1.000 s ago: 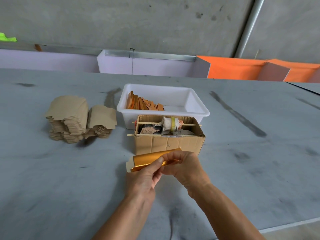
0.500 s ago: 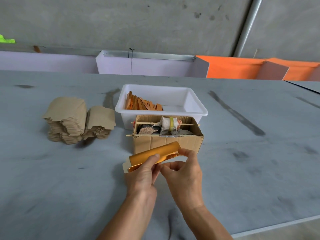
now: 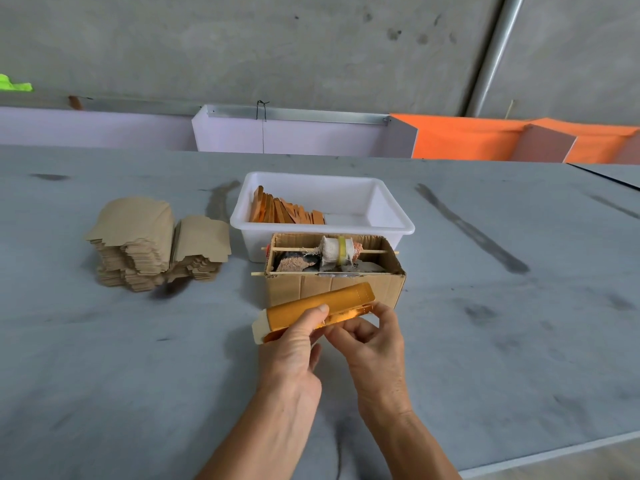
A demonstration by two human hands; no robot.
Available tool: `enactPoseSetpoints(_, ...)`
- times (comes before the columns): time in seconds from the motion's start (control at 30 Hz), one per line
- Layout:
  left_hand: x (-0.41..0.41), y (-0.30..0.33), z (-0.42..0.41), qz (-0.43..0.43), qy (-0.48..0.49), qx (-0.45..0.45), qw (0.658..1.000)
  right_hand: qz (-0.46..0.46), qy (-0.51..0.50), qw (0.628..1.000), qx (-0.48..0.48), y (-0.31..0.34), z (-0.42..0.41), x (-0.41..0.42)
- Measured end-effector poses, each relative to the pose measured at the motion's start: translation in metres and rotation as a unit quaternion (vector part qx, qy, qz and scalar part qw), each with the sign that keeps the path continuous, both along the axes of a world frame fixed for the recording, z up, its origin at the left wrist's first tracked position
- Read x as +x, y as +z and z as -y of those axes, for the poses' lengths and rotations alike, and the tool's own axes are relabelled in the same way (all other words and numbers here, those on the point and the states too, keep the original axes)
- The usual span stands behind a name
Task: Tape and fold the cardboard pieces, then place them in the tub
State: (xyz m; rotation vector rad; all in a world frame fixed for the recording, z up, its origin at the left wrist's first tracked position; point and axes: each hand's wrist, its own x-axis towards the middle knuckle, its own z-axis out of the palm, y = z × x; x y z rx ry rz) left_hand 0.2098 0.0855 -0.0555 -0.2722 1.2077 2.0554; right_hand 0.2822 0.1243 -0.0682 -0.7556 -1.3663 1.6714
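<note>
The gold cardboard piece is held above the grey table, just in front of the small brown box. The left hand grips its middle, with the thumb pressed on the shiny top face. The right hand pinches the lower edge near the right end, where the flap seems to be folded in.

To do this fold well, I think the left hand should keep the piece steady while the right fingers press along the crease, so the edges meet straight.

Behind the box stands the white tub, which already has folded gold pieces in its left part. The box, with a tape roll on a stick, stands between the hands and the tub, so the piece must probably be lifted over it. A stack of flat cardboard lies to the left, well apart from the hands.
</note>
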Motion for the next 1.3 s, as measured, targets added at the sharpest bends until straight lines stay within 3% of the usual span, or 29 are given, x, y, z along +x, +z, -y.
enactPoseSetpoints(0.33,-0.003,0.007,0.002,-0.012,-0.028,-0.020,0.999,-0.064,0.012,0.998,0.012,-0.004,-0.007,0.001)
enactPoseSetpoints(0.6,0.000,0.002,0.006,-0.048,-0.061,-0.032,0.996,-0.089,0.004,0.995,-0.041,-0.003,0.000,0.006)
enactPoseSetpoints(0.77,-0.001,-0.001,0.007,-0.047,-0.069,-0.045,0.996,-0.079,0.042,0.987,-0.134,-0.005,-0.001,0.011)
enactPoseSetpoints(0.9,-0.003,-0.001,0.008,-0.071,-0.068,-0.055,0.994,-0.121,0.096,0.961,-0.227,0.000,0.001,0.010)
enactPoseSetpoints(1.13,-0.006,0.000,0.016,-0.104,-0.119,-0.048,0.986,-0.083,0.069,0.946,-0.305,0.007,0.003,0.003)
enactPoseSetpoints(1.3,-0.003,-0.004,0.020,-0.110,-0.133,-0.019,0.985,-0.068,0.026,0.949,-0.308,0.012,0.001,0.003)
